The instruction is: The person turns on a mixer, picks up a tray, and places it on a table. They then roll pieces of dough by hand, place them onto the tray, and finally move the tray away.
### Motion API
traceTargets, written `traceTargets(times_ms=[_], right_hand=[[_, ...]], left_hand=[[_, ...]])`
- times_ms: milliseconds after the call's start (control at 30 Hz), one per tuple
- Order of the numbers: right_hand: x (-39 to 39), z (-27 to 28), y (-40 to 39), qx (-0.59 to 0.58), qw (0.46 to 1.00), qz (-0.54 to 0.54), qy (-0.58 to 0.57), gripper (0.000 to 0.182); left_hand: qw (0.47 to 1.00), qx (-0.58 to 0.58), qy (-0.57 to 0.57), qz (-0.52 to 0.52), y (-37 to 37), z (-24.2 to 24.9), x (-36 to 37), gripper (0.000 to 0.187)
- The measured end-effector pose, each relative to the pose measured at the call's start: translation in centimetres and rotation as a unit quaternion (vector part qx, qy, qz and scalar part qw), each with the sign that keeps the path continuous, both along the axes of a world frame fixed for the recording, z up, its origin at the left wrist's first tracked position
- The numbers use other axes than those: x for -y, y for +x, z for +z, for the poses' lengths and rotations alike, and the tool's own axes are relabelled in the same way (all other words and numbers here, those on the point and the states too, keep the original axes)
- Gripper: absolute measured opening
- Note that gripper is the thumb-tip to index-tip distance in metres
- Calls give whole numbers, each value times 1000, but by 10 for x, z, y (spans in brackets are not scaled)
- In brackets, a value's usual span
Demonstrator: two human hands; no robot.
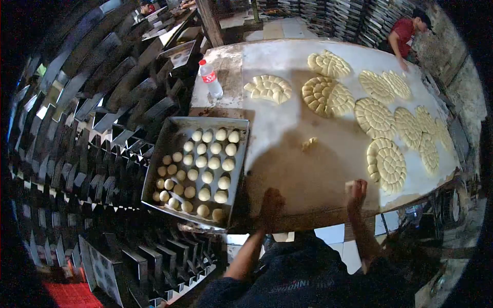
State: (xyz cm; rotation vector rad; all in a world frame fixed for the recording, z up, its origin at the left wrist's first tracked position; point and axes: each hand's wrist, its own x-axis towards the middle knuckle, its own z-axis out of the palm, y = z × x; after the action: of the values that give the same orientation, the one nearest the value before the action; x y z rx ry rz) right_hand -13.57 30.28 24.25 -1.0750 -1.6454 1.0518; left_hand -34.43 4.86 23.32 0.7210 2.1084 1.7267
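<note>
My left hand is over the near left part of the table, beside the right wall of a metal tray. Deep shadow falls on it, and its fingers are dim and blurred. The tray holds rows of round dough balls. Toward the near right edge, my right hand is closed, fingers curled in. A pale patch shows at its fingertips, but I cannot tell what it is. Close to its right lies a round of cut dough pieces. Beyond both hands, a small scrap of dough sits on the table.
More dough rounds cover the right side of the table. A partial round lies farther left. A bottle with a red cap stands at the back left. Another person reaches over the far right edge. Stacked metal trays fill the left.
</note>
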Motion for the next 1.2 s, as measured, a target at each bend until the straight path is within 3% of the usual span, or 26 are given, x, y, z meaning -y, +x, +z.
traceTargets(times_ms=[33,67,100,133,200,233,300,400,467,567,633,667,733,767,900,967,1000,1100,1133,1167,1200], right_hand=[[-21,-13,21,-1,1000,4,1,29],[-39,-36,48,142,974,128,118,26],[-54,-48,64,281,899,247,228,23],[-66,-35,62,283,897,255,226,23],[-81,18,27,365,766,347,400,23],[-95,0,9,310,807,283,415,29],[-94,22,-45,251,868,257,342,31],[-71,-6,-65,230,879,273,317,30],[-42,-54,-27,243,823,373,353,26],[-72,-47,-33,242,790,416,380,23],[-105,-12,-26,253,787,415,381,22],[-119,1,-26,261,785,414,379,21],[-132,9,-50,271,783,414,377,21],[-125,12,-75,240,812,390,362,21],[-69,-14,-90,186,862,389,265,19],[-62,-9,-51,211,834,440,259,19],[-74,-7,-42,222,819,464,256,19],[-121,-15,-16,245,768,517,287,20],[-133,-8,-30,287,759,440,384,20],[-139,-2,-47,277,796,386,376,16],[-139,2,-71,279,790,392,380,16]], left_hand=[[996,-62,-48,-46,-4,12,1,39],[976,-155,-110,-104,-11,29,-2,40],[948,-225,-166,-153,-20,47,-11,41],[916,-280,-213,-193,-30,63,-26,42],[901,-300,-242,-201,-45,58,-67,44],[902,-313,-242,-174,-50,35,-92,50],[899,-326,-251,-148,-35,21,-133,56],[947,-282,-132,-77,17,13,-171,41],[908,-373,-167,-87,53,-41,-145,38],[867,-396,-247,-176,28,-101,-79,35],[899,-161,-309,-264,2,-25,-48,29],[758,-314,-506,-266,-14,23,-77,28],[875,-376,-287,-101,-32,54,-118,28],[904,-347,-244,-54,-35,38,-142,26],[894,-377,-218,-101,-9,0,-170,21],[799,-561,-193,-105,20,-45,-139,18],[799,-561,-189,-100,12,-37,-138,18],[840,-348,-380,-167,-32,25,-85,14],[839,-267,-436,-186,-45,33,-77,13],[890,-294,-336,-97,-55,22,-84,13],[889,-350,-283,-80,-68,15,-99,13]])
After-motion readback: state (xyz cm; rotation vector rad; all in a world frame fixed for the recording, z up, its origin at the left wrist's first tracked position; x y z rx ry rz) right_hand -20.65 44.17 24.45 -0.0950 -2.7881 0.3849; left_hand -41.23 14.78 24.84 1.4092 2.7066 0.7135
